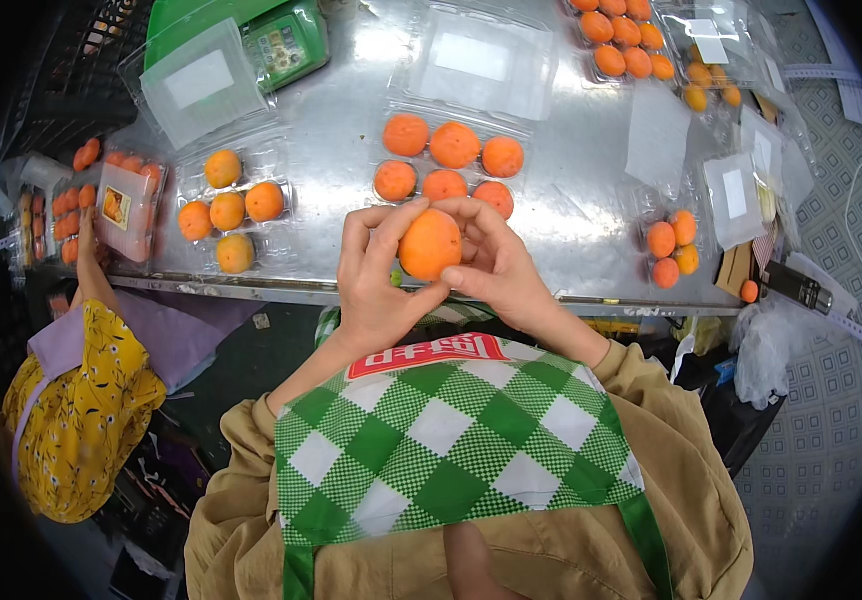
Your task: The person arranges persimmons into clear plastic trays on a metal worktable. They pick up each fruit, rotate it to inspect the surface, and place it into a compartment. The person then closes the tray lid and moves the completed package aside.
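Between the fingertips of my left hand (374, 270) and my right hand (498, 262) is a round, smooth orange fruit (431, 244), apricot-like in look. Both hands touch it, at the table's front edge. Just beyond them lies an open clear plastic clamshell (524, 139) with two rows of redder fruits (455, 145) in its hollows. My fingers hide part of its near side. A white sheet with a blank label (472, 56) lies on its raised lid. To the left, another open clamshell (281, 154) holds several yellow-orange fruits (227, 211).
On the metal table (326, 150) stand a green scale (288, 45), a closed fruit pack (127, 202) and a part-filled tray (671, 281) at right. More fruit (626, 34) sits at the back right. At left, a co-worker's hand (87, 240) touches packed fruit. A black device (798, 286) lies at the right corner.
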`<state>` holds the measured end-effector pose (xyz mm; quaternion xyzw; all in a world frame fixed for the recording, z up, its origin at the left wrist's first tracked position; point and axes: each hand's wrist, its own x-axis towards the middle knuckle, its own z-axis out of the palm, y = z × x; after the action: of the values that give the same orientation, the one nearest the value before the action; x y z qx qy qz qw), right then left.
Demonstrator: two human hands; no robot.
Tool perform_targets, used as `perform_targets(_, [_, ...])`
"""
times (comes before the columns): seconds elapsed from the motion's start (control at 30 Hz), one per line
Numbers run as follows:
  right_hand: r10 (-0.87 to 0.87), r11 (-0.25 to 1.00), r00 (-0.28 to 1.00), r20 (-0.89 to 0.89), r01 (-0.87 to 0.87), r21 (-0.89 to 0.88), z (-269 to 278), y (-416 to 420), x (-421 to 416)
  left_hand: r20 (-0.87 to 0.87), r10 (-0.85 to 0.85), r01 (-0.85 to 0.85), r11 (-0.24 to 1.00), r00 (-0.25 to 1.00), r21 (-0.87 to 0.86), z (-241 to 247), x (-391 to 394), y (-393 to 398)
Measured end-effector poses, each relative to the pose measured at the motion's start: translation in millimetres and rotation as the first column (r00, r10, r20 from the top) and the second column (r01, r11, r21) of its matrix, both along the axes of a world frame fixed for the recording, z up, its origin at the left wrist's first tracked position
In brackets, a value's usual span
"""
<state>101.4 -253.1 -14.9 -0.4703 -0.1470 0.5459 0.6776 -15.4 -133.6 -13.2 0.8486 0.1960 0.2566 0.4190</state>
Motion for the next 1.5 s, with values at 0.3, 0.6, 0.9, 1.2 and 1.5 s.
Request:
perform_targets(0.3, [-0.044, 0.999, 0.912, 0.407, 0.052, -0.011, 0, 2, 7, 0.084, -0.084, 0.095, 0.985, 0.993, -0.142, -6, -1, 3])
perform_targets(0.6, [0.113, 0.991, 0.832, 0.542, -0.055, -0.123, 3, 21, -9, 0.003, -0.005, 0.006, 0.658, 1.000, -0.753, -23, -25, -1])
perform_targets(0.9, [0.344, 0.926, 0.723, 0.599, -0.366, -0.090, -33, 40, -18, 0.071, 0.261, -0.114, 0.629, 0.963, -0.769, -43, -70, -18])
perform_targets(1.2, [0.510, 0.834, 0.772, 0.380, -0.552, 0.001, -21, 47, -20, 0.348, 0.783, -0.769, 0.602, 0.516, -0.213, 139, -223, -2])
perform_targets(1.5, [0.528, 0.827, 0.768, 0.363, -0.563, -0.010, 7, 49, -25, 0.595, 0.773, -0.782, 0.225, -0.221, -0.582, 290, -493, 94])
